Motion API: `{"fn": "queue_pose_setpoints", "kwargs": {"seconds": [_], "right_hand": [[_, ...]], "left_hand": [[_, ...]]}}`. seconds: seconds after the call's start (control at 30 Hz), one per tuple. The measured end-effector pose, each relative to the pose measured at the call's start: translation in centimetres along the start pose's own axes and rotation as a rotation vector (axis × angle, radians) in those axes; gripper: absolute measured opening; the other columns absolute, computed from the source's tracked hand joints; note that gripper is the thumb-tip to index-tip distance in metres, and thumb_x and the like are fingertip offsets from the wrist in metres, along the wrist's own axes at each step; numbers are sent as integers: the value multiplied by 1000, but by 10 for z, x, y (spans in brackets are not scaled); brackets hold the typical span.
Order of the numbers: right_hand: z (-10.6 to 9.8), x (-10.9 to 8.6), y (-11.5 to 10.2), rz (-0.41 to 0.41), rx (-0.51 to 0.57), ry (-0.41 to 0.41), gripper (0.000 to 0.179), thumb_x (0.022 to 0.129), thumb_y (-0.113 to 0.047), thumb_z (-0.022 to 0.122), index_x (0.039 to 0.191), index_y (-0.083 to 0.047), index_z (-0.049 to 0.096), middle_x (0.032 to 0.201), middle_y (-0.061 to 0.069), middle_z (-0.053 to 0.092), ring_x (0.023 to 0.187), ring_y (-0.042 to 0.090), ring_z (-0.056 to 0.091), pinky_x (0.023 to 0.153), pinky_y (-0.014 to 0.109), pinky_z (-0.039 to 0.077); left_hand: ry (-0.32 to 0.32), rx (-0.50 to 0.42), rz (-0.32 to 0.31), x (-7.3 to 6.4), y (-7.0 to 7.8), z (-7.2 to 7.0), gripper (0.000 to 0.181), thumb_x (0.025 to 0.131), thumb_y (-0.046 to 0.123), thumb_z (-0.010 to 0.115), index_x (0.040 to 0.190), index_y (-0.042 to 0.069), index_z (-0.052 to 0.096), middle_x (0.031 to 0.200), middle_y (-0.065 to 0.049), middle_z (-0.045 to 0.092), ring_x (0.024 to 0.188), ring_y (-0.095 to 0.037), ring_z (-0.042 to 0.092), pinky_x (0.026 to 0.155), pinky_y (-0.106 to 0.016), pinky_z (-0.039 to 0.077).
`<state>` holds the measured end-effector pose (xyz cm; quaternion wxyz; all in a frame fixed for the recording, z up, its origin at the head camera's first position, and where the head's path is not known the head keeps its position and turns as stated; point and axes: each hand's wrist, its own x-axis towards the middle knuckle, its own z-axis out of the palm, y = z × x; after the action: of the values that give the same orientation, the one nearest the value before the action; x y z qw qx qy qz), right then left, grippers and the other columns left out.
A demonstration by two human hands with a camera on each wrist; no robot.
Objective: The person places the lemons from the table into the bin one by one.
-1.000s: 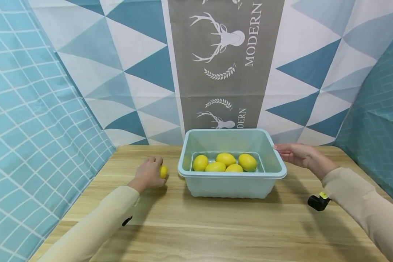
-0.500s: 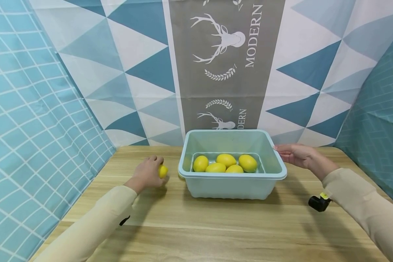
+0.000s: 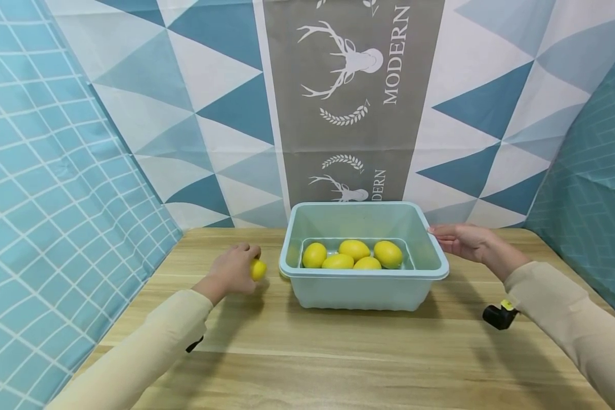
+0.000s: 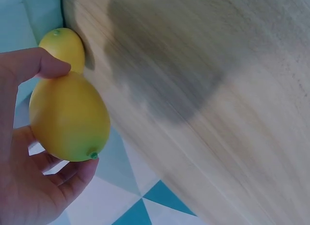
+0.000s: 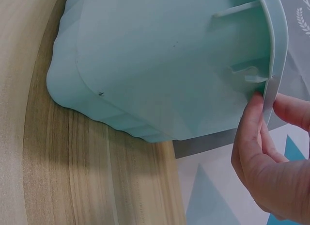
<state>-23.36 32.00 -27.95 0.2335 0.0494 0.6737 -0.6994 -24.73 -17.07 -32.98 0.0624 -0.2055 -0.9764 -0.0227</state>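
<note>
My left hand (image 3: 233, 267) grips a yellow lemon (image 3: 258, 270) just left of the light blue plastic bin (image 3: 359, 291). In the left wrist view the thumb lies over one end of this lemon (image 4: 70, 118), with the fingers curled beneath it; its other end is greenish. Behind it sits a second lemon (image 4: 64, 46), close against the bin's side and mostly hidden in the head view. Several more lemons (image 3: 353, 249) lie inside the bin. At the bin's right side, my right hand (image 5: 271, 157) pinches the rim (image 5: 277, 50) between thumb and fingers.
The bin stands on a wooden table (image 3: 338, 359) near its back edge. Patterned cloth (image 3: 220, 85) hangs behind, and blue tiled-print cloth (image 3: 46, 171) runs along the left. A black wrist device (image 3: 499, 316) sticks out under the right sleeve.
The lemon in my left hand has shifted slightly and shows more past the fingers; the left forearm has drawn a little to the left. The right hand and the bin stay in place.
</note>
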Motion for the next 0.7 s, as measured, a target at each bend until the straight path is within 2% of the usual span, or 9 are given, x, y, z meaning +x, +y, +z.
{"fn": "queue_pose_setpoints", "kwargs": {"seconds": [0.3,0.7], "right_hand": [[1,-1,0,-2,19,-10,16,94,-15,60,83,-19,71,87,-6,69,82,4,66,79,18,56],[1,-1,0,4,27,-9,16,94,-15,60,83,-20,71,88,-6,68,83,4,66,79,18,56]], "left_hand": [[-13,4,54,-8,9,-12,45,58,23,75,98,13,56,87,-5,54,75,-23,49,57,-31,40],[-19,-13,54,-11,16,-27,48,60,27,78,101,12,58,88,-6,55,75,-21,49,57,-30,43]]}}
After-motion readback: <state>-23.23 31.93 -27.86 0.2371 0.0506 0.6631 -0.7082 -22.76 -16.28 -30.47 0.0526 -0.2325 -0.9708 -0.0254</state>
